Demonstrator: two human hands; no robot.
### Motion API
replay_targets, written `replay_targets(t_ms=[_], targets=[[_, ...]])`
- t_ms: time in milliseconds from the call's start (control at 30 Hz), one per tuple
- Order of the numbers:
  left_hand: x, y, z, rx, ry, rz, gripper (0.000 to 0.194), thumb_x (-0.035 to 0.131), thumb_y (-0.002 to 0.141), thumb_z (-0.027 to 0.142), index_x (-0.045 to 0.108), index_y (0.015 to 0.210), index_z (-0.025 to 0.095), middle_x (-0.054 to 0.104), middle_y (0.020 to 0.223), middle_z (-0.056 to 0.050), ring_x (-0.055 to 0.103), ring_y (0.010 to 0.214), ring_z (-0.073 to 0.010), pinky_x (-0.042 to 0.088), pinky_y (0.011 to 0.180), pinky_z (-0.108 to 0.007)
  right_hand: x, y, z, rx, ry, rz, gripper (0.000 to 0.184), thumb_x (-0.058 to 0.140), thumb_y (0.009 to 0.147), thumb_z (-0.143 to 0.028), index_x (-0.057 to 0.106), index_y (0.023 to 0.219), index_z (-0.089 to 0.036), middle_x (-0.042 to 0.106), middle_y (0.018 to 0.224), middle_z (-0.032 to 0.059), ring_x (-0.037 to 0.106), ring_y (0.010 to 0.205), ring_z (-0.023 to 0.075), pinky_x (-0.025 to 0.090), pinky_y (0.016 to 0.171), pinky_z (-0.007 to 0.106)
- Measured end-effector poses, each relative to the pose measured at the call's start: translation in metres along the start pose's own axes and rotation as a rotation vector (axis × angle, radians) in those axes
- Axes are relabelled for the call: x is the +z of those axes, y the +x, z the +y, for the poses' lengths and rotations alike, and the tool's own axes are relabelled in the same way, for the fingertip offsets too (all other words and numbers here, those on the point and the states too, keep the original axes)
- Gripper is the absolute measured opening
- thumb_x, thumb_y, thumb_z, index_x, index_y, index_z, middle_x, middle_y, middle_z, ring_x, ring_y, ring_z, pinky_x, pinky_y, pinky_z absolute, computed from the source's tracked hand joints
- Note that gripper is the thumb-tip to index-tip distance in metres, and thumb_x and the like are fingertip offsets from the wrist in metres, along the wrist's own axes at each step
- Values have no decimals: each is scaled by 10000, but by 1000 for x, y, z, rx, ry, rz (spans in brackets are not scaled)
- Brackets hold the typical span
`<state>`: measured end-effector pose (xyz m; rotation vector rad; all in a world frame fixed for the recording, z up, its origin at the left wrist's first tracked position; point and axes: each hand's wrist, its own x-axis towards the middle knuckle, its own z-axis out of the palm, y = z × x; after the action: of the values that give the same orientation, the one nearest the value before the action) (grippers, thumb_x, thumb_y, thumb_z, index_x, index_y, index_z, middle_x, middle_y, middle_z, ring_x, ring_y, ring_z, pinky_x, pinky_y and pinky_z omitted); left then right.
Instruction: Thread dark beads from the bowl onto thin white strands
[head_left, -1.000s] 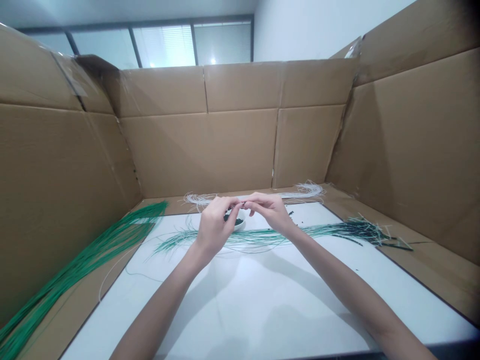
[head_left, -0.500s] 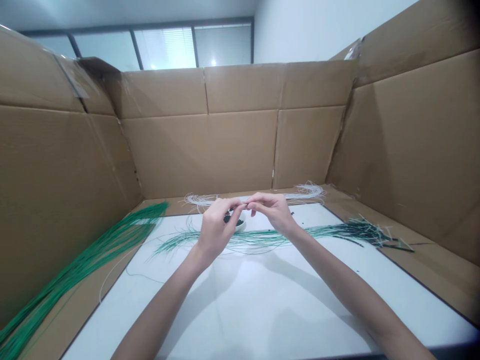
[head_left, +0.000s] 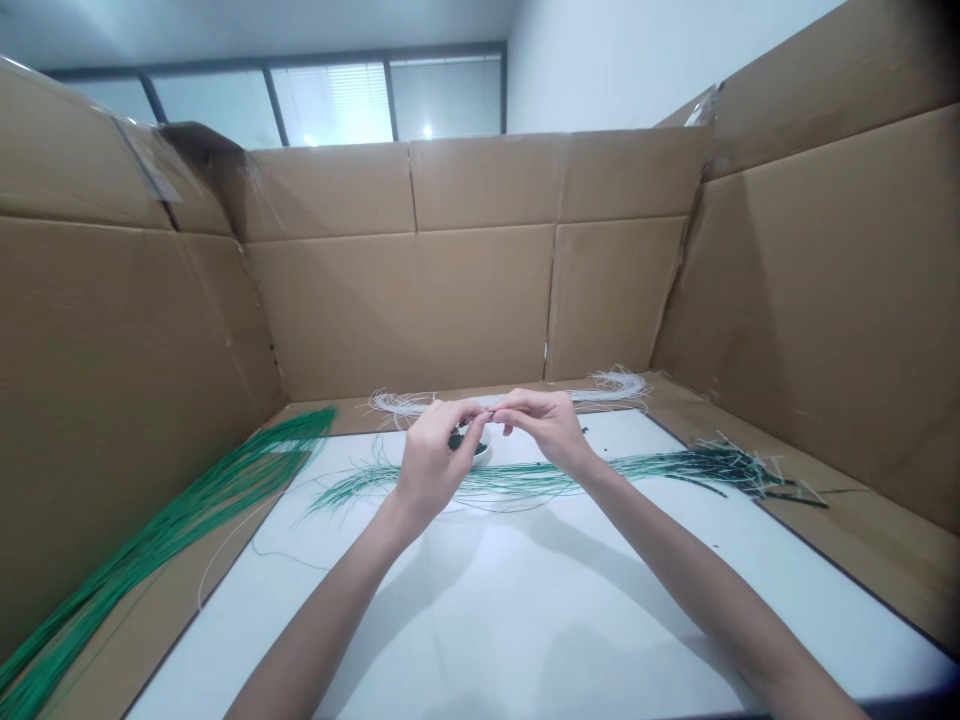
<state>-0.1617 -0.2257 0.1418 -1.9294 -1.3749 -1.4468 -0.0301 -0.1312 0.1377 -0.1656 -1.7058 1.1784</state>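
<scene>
My left hand and my right hand meet fingertip to fingertip above the white board. Both are closed in a pinch, and a tiny dark piece shows between them, too small to name. Partly hidden behind my left hand is a small white bowl holding dark green or black bits. Under and behind my wrists runs a bundle of thin green strands lying across the board. Its right end is a cluster of dark sleeved tips.
A thick bundle of green strands lies along the left side. White strands lie at the back edge of the white board. Cardboard walls enclose the left, back and right. A few dark specks dot the board.
Both hands keep nearly the same pinching pose, fingertips together. The whole view has shifted very slightly.
</scene>
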Motion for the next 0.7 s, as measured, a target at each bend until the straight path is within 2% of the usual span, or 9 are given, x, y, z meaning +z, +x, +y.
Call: replay_targets(t_ms=[467, 600, 700], targets=[[0, 1, -1, 66, 21, -30, 99, 503, 830, 190, 586, 778, 176, 647, 733, -5, 523, 661, -115, 429, 642, -234, 0, 0, 3, 30, -8, 29, 118, 721, 625, -285, 706, 661, -174, 661, 657, 23, 557, 559, 103, 479, 485, 220], [0, 0, -3, 37, 44, -49, 110, 493, 833, 198, 589, 783, 178, 647, 742, -7, 528, 656, -114, 425, 629, -231, 0, 0, 5, 37, -19, 34, 116, 723, 622, -281, 699, 647, -171, 648, 637, 16, 540, 528, 91, 477, 481, 218], [0, 0, -5, 1, 43, -39, 114, 490, 833, 213, 593, 797, 179, 637, 727, -5, 527, 633, -108, 417, 585, -216, 0, 0, 7, 25, -25, -4, 122, 708, 642, -279, 713, 709, -177, 661, 686, 27, 561, 573, 103, 492, 498, 227]])
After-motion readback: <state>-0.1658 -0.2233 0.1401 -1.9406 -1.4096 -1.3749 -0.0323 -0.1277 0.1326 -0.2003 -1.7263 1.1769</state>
